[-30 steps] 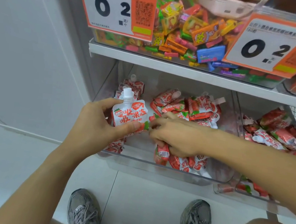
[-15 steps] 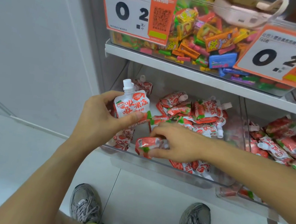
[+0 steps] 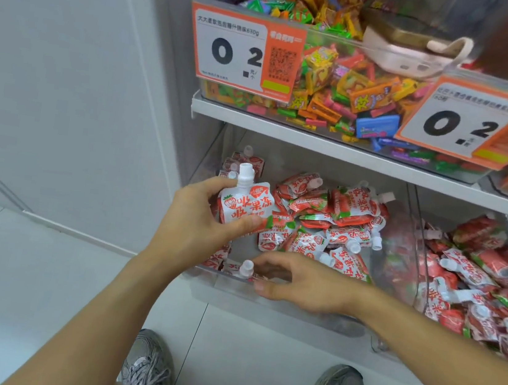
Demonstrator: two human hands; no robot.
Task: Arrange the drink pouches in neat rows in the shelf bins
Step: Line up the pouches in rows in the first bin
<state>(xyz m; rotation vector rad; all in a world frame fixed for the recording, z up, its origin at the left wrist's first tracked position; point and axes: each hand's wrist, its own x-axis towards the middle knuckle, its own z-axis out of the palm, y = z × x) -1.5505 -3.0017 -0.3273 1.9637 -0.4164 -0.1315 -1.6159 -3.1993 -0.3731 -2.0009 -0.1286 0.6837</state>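
Head view: left hand (image 3: 197, 217) grips upright pouch (image 3: 244, 205); right hand (image 3: 302, 282), fingers loosely curled, touches another pouch (image 3: 244, 270).

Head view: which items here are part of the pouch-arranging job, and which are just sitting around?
Job: upright pouch gripped by left hand; right hand at front pouch; loose pouches; clear bin; neighbouring bin's pouches.

Bystanders: candy bin; price tags; pink device.

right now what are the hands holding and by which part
The left hand grips an upright pouch by its body, below the cap. The right hand is at a front pouch; a grip cannot be told.
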